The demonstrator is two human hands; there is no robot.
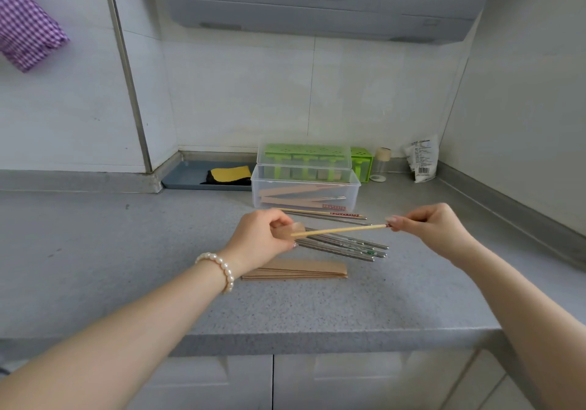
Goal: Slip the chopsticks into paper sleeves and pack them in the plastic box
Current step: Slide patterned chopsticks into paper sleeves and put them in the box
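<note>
Two hands work before the plastic box (pixel 305 189): right hand (pixel 426 224) pinches a bamboo chopstick (pixel 341 230), left hand (pixel 264 235) pinches the paper sleeve (pixel 293 231); a skewed tip could tear it.

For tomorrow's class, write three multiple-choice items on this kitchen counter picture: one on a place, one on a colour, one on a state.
1. Where does the stack of paper sleeves lie?
A. inside the plastic box
B. on the counter, near the left hand
C. in the grey tray

2. What colour is the holder behind the plastic box?
A. green
B. red
C. black

3. How is the wooden chopstick held?
A. lying loose on the counter
B. by the left hand alone
C. pinched by the right hand, its tip at a sleeve in the left hand

Key: 1 B, the stack lies beside the wrist; 2 A, it shows green; 3 C, both hands meet it.
</note>
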